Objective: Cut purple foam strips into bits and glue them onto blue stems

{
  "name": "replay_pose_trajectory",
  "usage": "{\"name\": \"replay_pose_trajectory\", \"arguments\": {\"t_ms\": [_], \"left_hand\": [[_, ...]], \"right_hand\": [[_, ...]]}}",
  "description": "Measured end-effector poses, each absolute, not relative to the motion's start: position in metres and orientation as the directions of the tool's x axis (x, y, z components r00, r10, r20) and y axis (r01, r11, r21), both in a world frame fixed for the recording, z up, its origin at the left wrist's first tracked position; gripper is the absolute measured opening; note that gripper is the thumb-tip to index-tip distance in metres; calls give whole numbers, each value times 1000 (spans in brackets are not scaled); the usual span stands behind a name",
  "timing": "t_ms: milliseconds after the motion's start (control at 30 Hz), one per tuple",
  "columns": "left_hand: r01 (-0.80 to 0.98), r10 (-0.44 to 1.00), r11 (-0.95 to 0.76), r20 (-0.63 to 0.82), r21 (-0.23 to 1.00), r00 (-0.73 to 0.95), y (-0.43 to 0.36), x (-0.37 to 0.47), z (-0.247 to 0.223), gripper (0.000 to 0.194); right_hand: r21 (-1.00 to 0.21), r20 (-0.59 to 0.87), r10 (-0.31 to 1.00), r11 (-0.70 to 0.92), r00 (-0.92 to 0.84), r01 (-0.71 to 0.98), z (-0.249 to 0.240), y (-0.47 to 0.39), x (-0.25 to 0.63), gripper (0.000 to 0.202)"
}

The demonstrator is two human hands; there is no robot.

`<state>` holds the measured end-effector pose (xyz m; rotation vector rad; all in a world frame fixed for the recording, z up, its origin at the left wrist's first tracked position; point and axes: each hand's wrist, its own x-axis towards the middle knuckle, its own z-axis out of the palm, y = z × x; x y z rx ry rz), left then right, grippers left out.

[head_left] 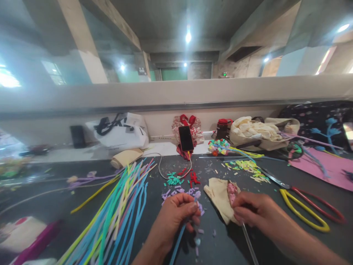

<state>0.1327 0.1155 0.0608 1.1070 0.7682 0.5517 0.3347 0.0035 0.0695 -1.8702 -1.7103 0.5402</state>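
Note:
My left hand (180, 213) pinches a blue pipe cleaner (178, 243) near its upper end, where a small purple piece (197, 195) shows at the fingertips. My right hand (250, 209) is closed around a translucent rod that looks like a glue stick (249, 243). Beyond those fingers, a pink patterned piece (232, 191) lies over a cream cloth (216, 195); whether it joins the rod is hidden by the hand. Short purple cut pieces (176, 190) are scattered just past my left hand, some under it.
Long coloured pipe cleaners (113, 213) spread across the left. Scissors (303, 206) lie open at right. Green (173, 179), red (194, 178) and yellow cut pieces (246, 167) dot the dark table. Behind them stand a cabled phone (186, 138), bead-like flowers (219, 146) and bags (124, 130).

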Motion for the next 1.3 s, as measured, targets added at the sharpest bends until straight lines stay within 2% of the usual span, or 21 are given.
{"name": "replay_pose_trajectory", "arguments": {"t_ms": [100,200,367,433,567,700,867,1100,1167,1300], "left_hand": [[-71,757,394,-280,916,590,116,133,62,17],[-125,768,408,-265,905,583,117,133,63,19],[-113,761,427,-289,897,580,119,134,62,20],[-108,767,423,-292,900,571,120,134,61,21],[-99,786,390,-275,915,554,122,136,58,22],[-76,789,377,-278,923,548,121,136,59,25],[-48,735,382,-272,923,621,109,148,67,22],[109,673,401,-373,910,639,106,210,57,11],[134,666,395,-384,909,639,109,221,50,9],[173,660,382,-399,908,636,114,228,43,6]], "right_hand": [[-603,61,955,-197,290,773,61,-18,353,22],[-478,98,928,-273,360,835,52,-33,360,20],[-235,187,945,-222,268,946,53,-32,354,16],[-158,190,957,-190,219,969,52,-28,355,22],[-135,193,956,-197,221,971,43,-22,362,31],[-175,169,957,-206,236,963,39,-17,368,29],[-268,134,962,-196,238,943,46,-14,371,30],[-387,146,963,-155,227,909,45,-18,373,31],[-464,134,963,-148,234,873,49,-21,377,29],[-716,71,972,-108,226,689,63,-30,398,30]]}}
